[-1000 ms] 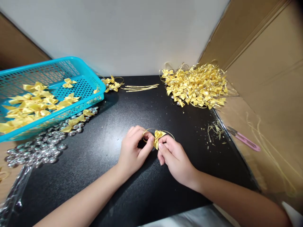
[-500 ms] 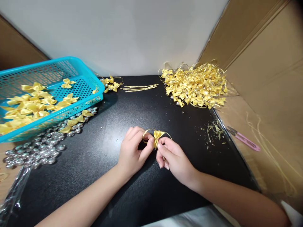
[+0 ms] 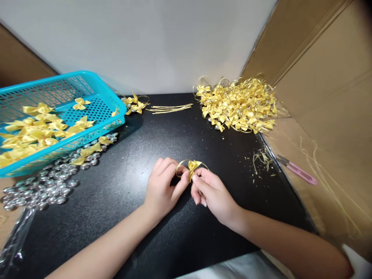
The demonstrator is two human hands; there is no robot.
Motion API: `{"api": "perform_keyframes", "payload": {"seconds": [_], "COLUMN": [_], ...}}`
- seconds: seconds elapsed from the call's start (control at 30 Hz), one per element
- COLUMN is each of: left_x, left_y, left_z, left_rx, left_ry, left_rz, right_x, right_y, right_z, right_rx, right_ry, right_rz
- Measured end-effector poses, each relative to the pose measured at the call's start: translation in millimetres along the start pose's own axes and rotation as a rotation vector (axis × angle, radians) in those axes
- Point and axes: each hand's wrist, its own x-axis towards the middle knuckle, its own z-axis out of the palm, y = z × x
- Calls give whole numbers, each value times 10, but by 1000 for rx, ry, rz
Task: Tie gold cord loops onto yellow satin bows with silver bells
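A yellow ribbon bow (image 3: 193, 166) with a gold cord loop (image 3: 179, 164) is held low over the black tabletop. My left hand (image 3: 165, 182) pinches its left side between thumb and fingers, with the loop passing around the fingertips. My right hand (image 3: 212, 192) pinches the lower right of the bow, its other fingers curled in. The bow's underside and part of the cord are hidden behind the fingers.
At left stands a turquoise basket (image 3: 116, 101) of yellow bows, with silver beads (image 3: 43, 190) beside it. Gold cord pieces (image 3: 171, 109) and a heap of corded bows (image 3: 238, 104) lie at the back. Pink-handled snips (image 3: 300, 172) and thread scraps (image 3: 263, 158) are at right.
The whole view has shifted slightly. Both hands keep their pinch on the bow, which has barely turned between the fingertips.
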Motion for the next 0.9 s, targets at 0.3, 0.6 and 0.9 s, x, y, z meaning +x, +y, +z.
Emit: {"api": "perform_keyframes", "payload": {"seconds": [0.3,0.6,0.9], "left_x": [14,15,47], "left_y": [59,-2,-13], "left_z": [-50,-43,-39], "left_rx": [-539,-815,-820], "left_ry": [-194,-247,-244], "left_rz": [-606,-797,-871], "right_x": [38,-1,30], "right_y": [25,-15,-2], "right_z": [-20,-68,-137], "right_rx": [-16,-234,-507], "right_ry": [25,94,137], "right_rz": [-72,-211,-338]}}
